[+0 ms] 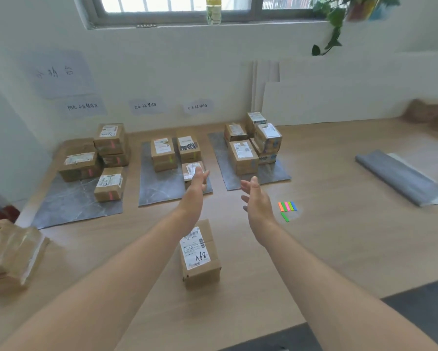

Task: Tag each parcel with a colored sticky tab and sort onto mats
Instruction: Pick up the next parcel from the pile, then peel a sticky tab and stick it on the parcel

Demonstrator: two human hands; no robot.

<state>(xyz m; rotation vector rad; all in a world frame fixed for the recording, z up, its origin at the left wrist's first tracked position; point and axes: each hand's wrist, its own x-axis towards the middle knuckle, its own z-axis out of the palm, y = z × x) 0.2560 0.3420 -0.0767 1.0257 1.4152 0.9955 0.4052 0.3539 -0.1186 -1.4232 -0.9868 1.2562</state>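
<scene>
Three grey mats lie on the wooden table: the left mat (68, 203) holds several cardboard parcels with pink tabs, the middle mat (162, 191) holds three parcels, and the right mat (271, 174) holds several. My left hand (196, 183) is stretched out, fingers apart, just in front of the nearest parcel on the middle mat (191, 169). Beside it, empty and open, my right hand (257, 198) hovers between the middle and right mats. A parcel marked "A68" (200, 254) stands near me on the table. A pad of colored sticky tabs (287, 206) and one loose green tab (285, 217) lie right of my right hand.
A pile of parcels (10, 252) sits at the table's left edge. A folded grey mat (403, 176) lies at the right. Paper labels hang on the wall behind the mats. White boards lean against the wall at the back right. A dark floor shows past the near edge.
</scene>
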